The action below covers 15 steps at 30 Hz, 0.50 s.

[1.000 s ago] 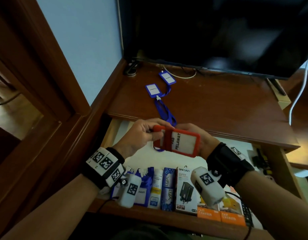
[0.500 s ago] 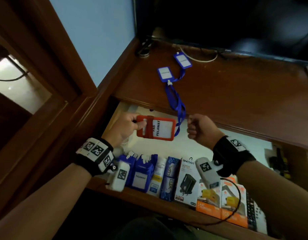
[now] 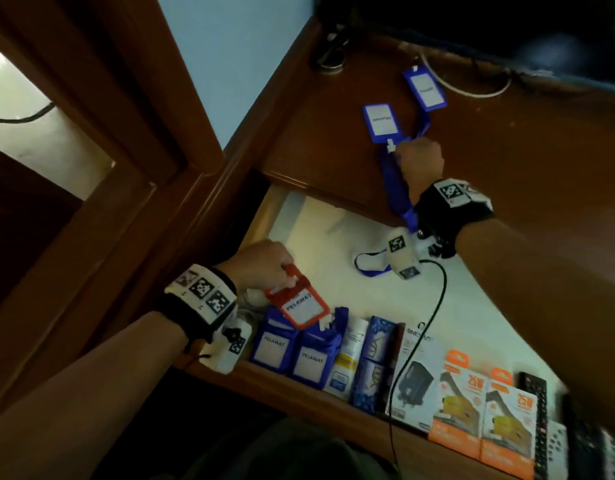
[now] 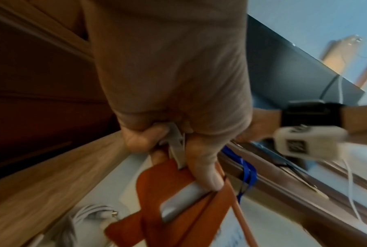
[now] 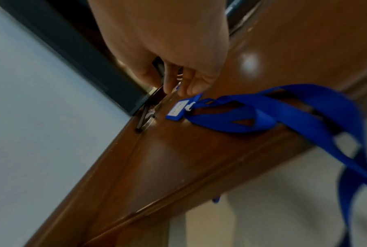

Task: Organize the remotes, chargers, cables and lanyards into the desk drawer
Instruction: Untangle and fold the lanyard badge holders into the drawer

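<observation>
My left hand (image 3: 264, 268) grips the top clip of a red badge holder (image 3: 300, 308) and holds it low over the front left of the open drawer (image 3: 455, 306). In the left wrist view the thumb and fingers (image 4: 201, 167) pinch the red badge holder (image 4: 178, 208). My right hand (image 3: 420, 161) is up on the desk top (image 3: 506, 150), fingers bent down with nothing between them, beside a blue badge (image 3: 378, 120). Its fingertips (image 5: 186, 91) are at the corner of the blue badge (image 5: 176, 109). The blue strap (image 3: 396, 188) trails over the desk edge into the drawer.
A second blue badge (image 3: 425, 86) lies further back under the TV (image 3: 472, 22). Along the drawer's front stand blue badge holders (image 3: 271, 348), small boxes, a charger box (image 3: 416, 372), orange charger boxes (image 3: 461, 403) and remotes (image 3: 541, 410). A coiled white cable (image 4: 87, 215) lies in the left corner.
My left hand has carried the red badge holder down toward the drawer's front left. My right hand has moved away from it, up onto the desk top beside the blue lanyards.
</observation>
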### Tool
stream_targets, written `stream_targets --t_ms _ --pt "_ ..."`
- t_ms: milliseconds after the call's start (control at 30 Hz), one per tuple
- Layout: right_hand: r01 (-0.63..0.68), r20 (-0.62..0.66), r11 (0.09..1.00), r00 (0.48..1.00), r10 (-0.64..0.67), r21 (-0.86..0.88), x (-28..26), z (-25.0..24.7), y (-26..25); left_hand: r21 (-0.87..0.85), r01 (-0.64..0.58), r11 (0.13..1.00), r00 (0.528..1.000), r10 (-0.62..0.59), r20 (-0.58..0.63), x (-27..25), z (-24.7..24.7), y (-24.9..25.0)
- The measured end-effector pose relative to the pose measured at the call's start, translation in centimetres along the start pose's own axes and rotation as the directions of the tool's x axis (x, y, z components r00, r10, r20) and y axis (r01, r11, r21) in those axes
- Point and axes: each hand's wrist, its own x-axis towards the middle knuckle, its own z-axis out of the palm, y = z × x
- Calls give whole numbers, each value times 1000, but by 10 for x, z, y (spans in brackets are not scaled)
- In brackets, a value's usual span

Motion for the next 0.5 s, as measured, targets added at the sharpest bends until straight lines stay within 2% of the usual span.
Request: stream_targets --t_ms 67,133,267,400,500 --pt "72 -74 976 993 -89 -204 21 13 -8 187 -94 978 989 70 133 6 4 -3" --pt "109 -75 941 987 -140 -321 33 23 -14 290 -174 941 959 95 267 10 8 -4" --pt "190 46 849 980 -192 -493 53 39 -20 409 -294 864 900 107 422 13 16 0" --pt "177 150 791 983 -109 -586 61 49 -16 460 -349 817 876 110 469 15 30 2" --pt "213 148 717 977 -153 -663 53 55 0 473 -352 808 886 124 448 17 37 4"
